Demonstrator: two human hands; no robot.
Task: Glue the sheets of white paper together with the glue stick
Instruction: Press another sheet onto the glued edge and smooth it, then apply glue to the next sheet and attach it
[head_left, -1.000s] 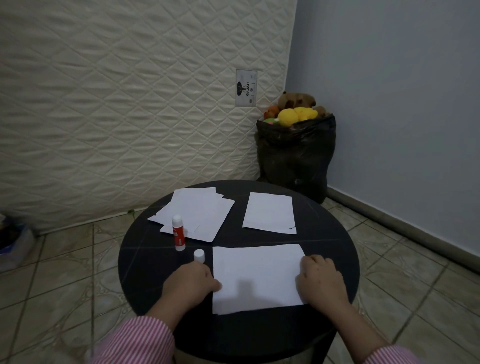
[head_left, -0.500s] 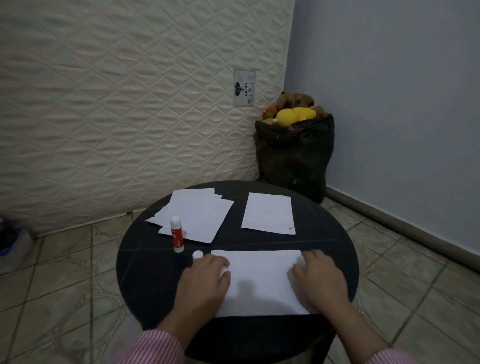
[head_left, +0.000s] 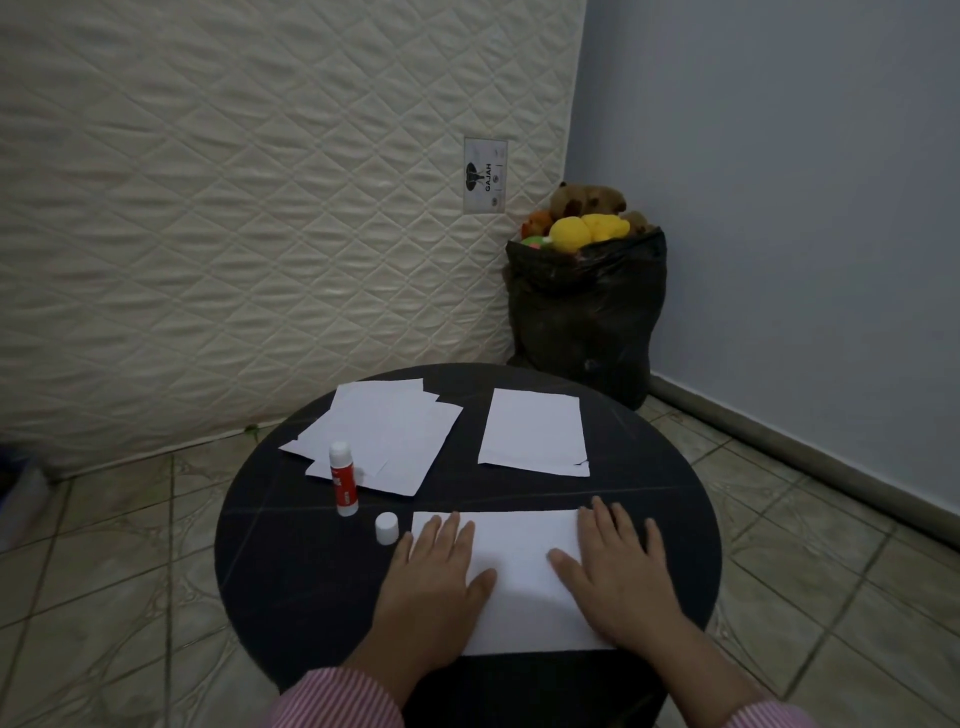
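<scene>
While the glue stick (head_left: 343, 478) stands upright with its cap (head_left: 387, 528) off beside it, we press our left hand (head_left: 435, 577) and right hand (head_left: 621, 571), fingers spread flat, on the near sheet (head_left: 519, 571). We judge this the pressing step; next we need another sheet from the far pile (head_left: 384, 434).

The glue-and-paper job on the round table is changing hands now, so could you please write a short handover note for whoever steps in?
Left hand and right hand: both flat, palms down, pressing the near sheet; neither grips anything.
Glue stick stands upright, uncapped, left of centre; its cap sits beside the near sheet.
Loose pile of sheets lies at the back left, single sheet at the back right.
Done: near sheet is being pressed flat.
Left: glue on the remaining sheets, then recap the stick.
</scene>
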